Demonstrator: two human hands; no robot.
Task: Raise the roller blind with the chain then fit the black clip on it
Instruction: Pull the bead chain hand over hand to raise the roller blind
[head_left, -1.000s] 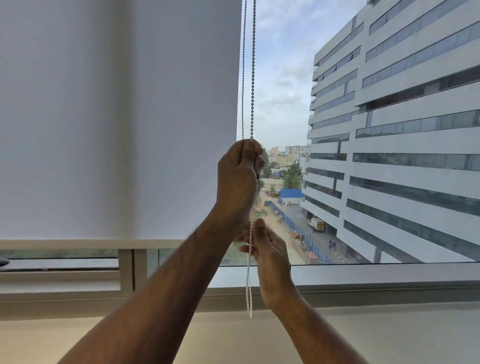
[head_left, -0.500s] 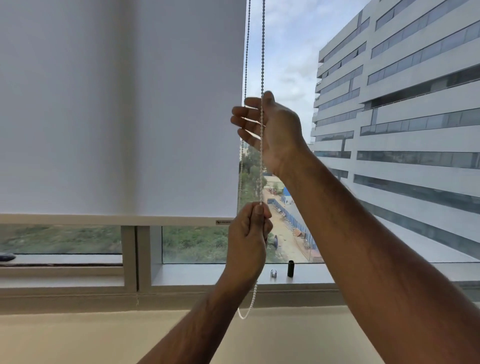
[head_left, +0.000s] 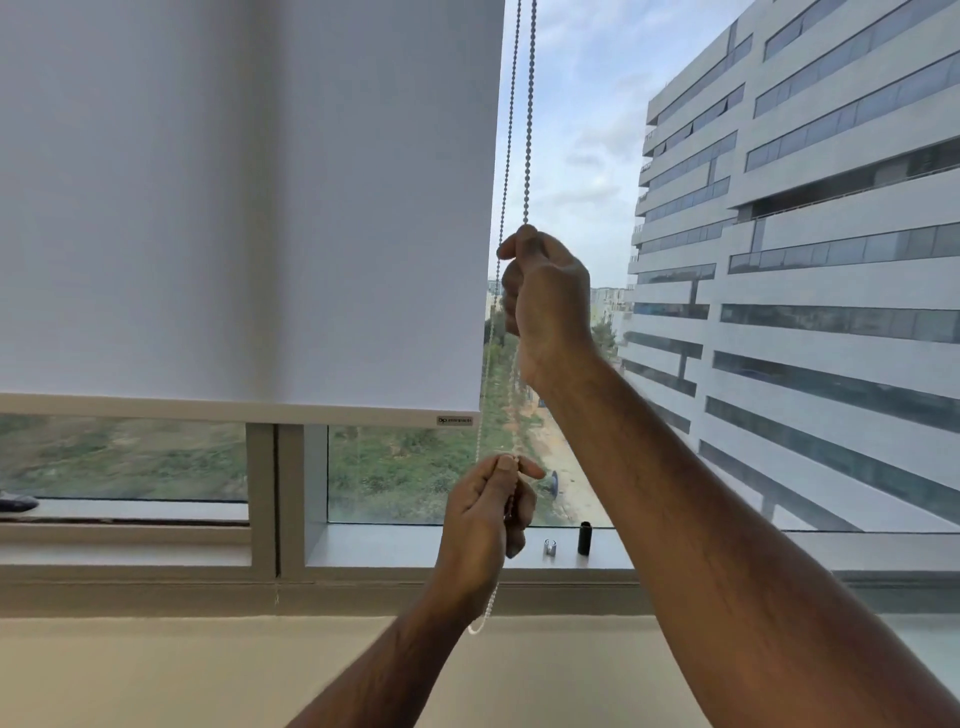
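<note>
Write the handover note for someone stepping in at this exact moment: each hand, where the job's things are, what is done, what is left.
Right hand: closed on the bead chain, up high.
Left hand: closed on the same chain lower down, the loop end hanging below it.
Roller blind: only partly raised, its bottom bar just above the lower window frame.
Black clip: standing on the sill beside a small metal piece, untouched.
Left: keep pulling the chain, then fit the clip.
</note>
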